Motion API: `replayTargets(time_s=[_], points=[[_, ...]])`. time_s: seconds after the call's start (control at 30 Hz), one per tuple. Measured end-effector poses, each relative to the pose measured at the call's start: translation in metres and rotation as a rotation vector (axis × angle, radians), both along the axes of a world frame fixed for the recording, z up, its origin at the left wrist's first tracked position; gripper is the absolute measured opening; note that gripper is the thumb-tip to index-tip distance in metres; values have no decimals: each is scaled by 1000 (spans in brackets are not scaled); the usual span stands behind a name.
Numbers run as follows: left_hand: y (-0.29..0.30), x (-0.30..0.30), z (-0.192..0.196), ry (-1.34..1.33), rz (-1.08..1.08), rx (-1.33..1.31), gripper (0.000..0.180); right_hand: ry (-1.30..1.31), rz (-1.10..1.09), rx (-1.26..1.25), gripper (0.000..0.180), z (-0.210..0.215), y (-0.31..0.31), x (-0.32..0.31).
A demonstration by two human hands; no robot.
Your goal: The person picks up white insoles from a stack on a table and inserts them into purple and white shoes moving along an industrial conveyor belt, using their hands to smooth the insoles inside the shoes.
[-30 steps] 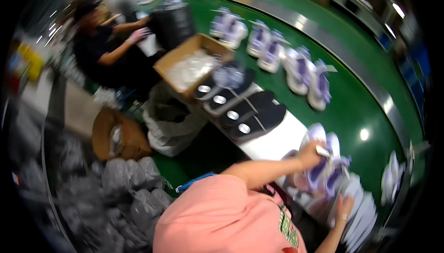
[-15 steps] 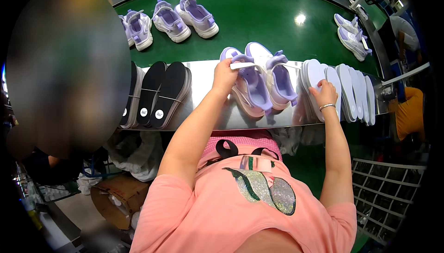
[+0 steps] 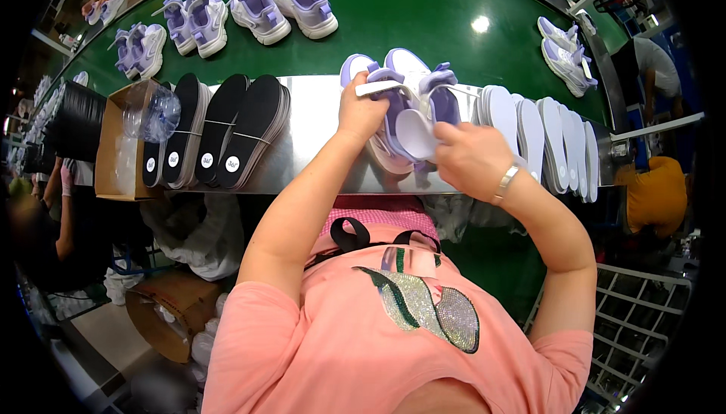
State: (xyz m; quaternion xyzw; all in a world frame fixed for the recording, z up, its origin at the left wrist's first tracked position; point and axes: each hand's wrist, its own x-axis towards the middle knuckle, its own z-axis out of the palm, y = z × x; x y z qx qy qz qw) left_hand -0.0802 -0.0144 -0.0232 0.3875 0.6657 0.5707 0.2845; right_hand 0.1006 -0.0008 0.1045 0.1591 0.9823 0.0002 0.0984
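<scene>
Where hands meet, white insole (image 3: 416,133)

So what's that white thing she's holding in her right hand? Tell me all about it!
It is a white insole, a thin, flat, foot-shaped pad that looks soft like foam. Only its rounded end shows; the rest is hidden under the right hand, whose fingers pinch it. It tilts toward the opening of the lilac and white shoe that the left hand steadies on the silver shelf. More white insoles stand in a row just to its right.
</scene>
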Motion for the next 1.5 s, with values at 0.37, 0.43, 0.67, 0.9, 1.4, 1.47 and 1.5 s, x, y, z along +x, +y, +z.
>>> replayTargets(time_s=[0.37, 0.43, 0.67, 0.9, 1.4, 1.47, 1.5], points=[[-10, 22, -7, 83, 59, 27, 26, 229, -178, -83, 22, -80, 17, -27], [-10, 23, -7, 78, 57, 38, 27, 224, -135, 76, 32, -58, 3, -13], [-9, 17, -8, 88, -6, 25, 30, -120, -232, 41, 18, -26, 7, -23], [-12, 15, -2, 84, -34, -11, 34, -97, -181, -18, 12, -79, 22, -51], [-12, 9, -15, 77, -74, -84, 39, -725, -2, -223, 33, -91, 48, -98], [-13, 8, -11, 65, -81, -94, 40, -707, 98, -73, 34, -93, 42, -99], [-13, 9, -9, 86, -74, -80, 40, -465, 17, -69, 35, -116, 46, -88]])
